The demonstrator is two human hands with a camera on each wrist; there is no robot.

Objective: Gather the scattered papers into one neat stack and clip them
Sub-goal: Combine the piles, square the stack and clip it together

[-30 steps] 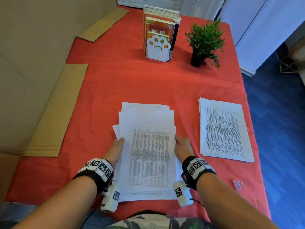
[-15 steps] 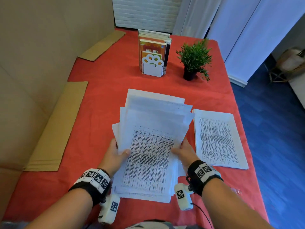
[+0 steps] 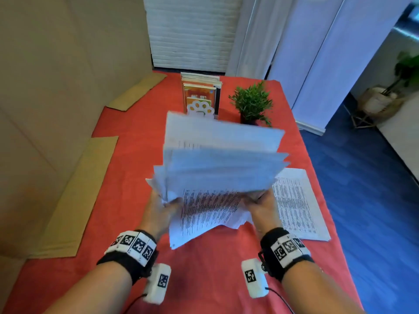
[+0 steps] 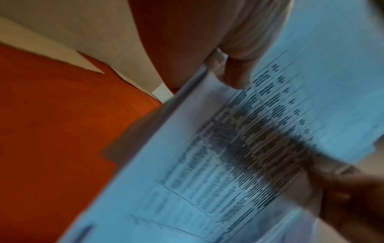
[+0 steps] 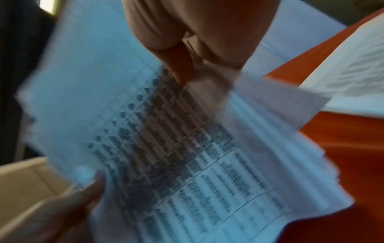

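Note:
A loose bundle of printed papers [image 3: 217,168] is raised off the red table, tilted up towards me, its sheets fanned and uneven. My left hand [image 3: 162,206] grips its left edge, thumb on the printed top sheet [image 4: 239,148]. My right hand [image 3: 260,206] grips the right edge, thumb on top [image 5: 180,70]. A second neat pile of printed sheets [image 3: 297,207] lies flat on the table to the right. No clip shows in any view.
A book stand with a white paw-shaped end [image 3: 200,97] and a small potted plant [image 3: 252,103] stand at the table's far end. Cardboard sheets [image 3: 74,196] lie along the left edge by a cardboard wall. The table's right edge drops to a blue floor [image 3: 367,200].
Both hands have lifted the paper bundle from flat on the table and tipped it upright. My head has risen, so the far wall now shows.

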